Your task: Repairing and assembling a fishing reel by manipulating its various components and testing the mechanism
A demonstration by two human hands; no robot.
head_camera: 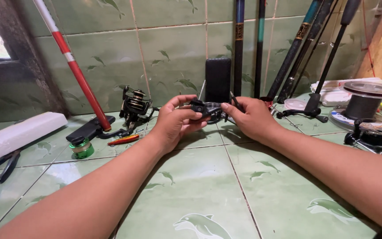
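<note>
At nine o'clock a white block (16, 135) lies on the green tiled tabletop (208, 194), with a green spool (82, 148) and a black reel (135, 106) further in. At centre, twelve o'clock, the left hand (173, 121) and right hand (250, 117) hold a small black reel (206, 108) just above the tabletop, each grip pinching one end. It looks rigid, compact and fairly light, with thin protruding parts best avoided; the solid body is the safest hold. A large line spool (365, 99) stands at two o'clock.
</note>
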